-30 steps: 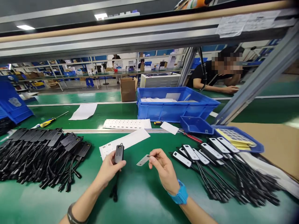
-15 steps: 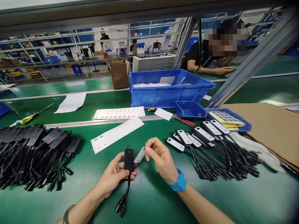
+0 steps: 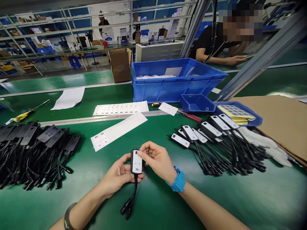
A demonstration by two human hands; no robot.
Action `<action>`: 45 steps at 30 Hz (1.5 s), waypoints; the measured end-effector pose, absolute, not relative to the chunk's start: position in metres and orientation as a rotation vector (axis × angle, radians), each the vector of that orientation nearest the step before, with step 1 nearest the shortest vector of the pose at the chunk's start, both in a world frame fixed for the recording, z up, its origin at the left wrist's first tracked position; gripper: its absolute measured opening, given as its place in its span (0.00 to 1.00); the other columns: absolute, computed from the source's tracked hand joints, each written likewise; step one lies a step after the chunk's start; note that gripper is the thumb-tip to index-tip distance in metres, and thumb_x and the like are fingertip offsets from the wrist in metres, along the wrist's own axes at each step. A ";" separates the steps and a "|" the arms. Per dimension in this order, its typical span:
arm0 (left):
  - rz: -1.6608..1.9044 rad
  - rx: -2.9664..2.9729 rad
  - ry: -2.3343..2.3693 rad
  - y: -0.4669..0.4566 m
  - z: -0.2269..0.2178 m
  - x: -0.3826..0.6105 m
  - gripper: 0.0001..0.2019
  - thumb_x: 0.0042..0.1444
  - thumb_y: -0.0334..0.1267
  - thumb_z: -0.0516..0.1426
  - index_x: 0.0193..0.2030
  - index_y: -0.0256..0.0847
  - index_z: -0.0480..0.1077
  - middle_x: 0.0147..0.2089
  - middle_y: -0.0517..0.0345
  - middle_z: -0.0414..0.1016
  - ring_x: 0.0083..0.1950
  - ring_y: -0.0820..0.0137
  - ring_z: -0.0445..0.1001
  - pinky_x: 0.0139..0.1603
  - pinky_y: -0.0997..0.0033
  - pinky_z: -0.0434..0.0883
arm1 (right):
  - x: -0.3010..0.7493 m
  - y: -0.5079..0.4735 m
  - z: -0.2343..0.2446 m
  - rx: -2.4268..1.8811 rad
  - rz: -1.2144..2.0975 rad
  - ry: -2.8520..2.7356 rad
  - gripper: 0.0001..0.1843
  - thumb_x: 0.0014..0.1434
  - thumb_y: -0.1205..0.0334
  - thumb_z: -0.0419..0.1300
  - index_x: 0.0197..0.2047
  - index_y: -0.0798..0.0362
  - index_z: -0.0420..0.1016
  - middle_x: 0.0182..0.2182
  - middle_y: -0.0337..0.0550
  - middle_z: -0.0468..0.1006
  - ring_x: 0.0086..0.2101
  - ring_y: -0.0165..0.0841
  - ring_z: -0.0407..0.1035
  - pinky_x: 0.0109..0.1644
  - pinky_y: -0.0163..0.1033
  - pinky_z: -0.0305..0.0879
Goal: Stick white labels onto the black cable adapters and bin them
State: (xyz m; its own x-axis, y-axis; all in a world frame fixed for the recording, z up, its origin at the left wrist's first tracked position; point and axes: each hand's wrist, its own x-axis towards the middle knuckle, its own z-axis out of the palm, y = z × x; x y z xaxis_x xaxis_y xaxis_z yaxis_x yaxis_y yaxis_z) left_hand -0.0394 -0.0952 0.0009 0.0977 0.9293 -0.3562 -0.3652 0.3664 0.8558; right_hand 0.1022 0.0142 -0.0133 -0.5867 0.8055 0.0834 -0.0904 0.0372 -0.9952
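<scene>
My left hand (image 3: 120, 174) is closed around a small black controller box (image 3: 132, 163), held upright with its black cables hanging below. Over the front of the box lies a white label (image 3: 137, 163) printed with a dark window and small marks. Thumb and fingertips of my right hand (image 3: 155, 159) pinch the label's upper right edge against the box. Whether the label is stuck down cannot be made out. Beyond my hands lies a white label sheet (image 3: 120, 129) with a few labels at its left end.
Black controllers without labels (image 3: 50, 137) are piled at left, white-labelled ones (image 3: 192, 133) at right. Behind them stand a large blue bin (image 3: 165, 91), a small blue tray (image 3: 198, 103) and a red screwdriver (image 3: 192, 116). A co-worker (image 3: 211, 48) sits across at right.
My right hand has moved left and brought the label from beside the controller onto its front. The view has shifted slightly downward.
</scene>
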 end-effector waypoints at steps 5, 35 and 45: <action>1.053 0.683 1.073 -0.097 0.000 -0.039 0.30 0.54 0.31 0.60 0.62 0.39 0.55 0.46 0.41 0.77 0.48 0.56 0.76 0.52 0.54 0.69 | 0.102 0.012 -0.015 -0.748 1.627 -1.625 0.11 0.55 0.56 0.64 0.31 0.54 0.70 0.23 0.38 0.70 0.23 0.28 0.64 0.23 0.31 0.63; 1.077 0.743 1.139 -0.097 0.004 -0.032 0.27 0.53 0.38 0.61 0.58 0.39 0.57 0.40 0.47 0.78 0.42 0.61 0.77 0.44 0.64 0.70 | 0.104 0.013 -0.018 -0.906 1.439 -1.730 0.17 0.54 0.56 0.65 0.45 0.51 0.69 0.21 0.31 0.63 0.21 0.27 0.58 0.23 0.32 0.56; 1.213 0.576 1.083 -0.093 0.003 -0.037 0.16 0.63 0.42 0.50 0.53 0.37 0.63 0.45 0.43 0.76 0.40 0.59 0.78 0.42 0.57 0.75 | 0.094 0.003 -0.032 -0.747 1.578 -1.972 0.28 0.51 0.58 0.67 0.55 0.49 0.66 0.31 0.37 0.70 0.25 0.29 0.63 0.26 0.33 0.62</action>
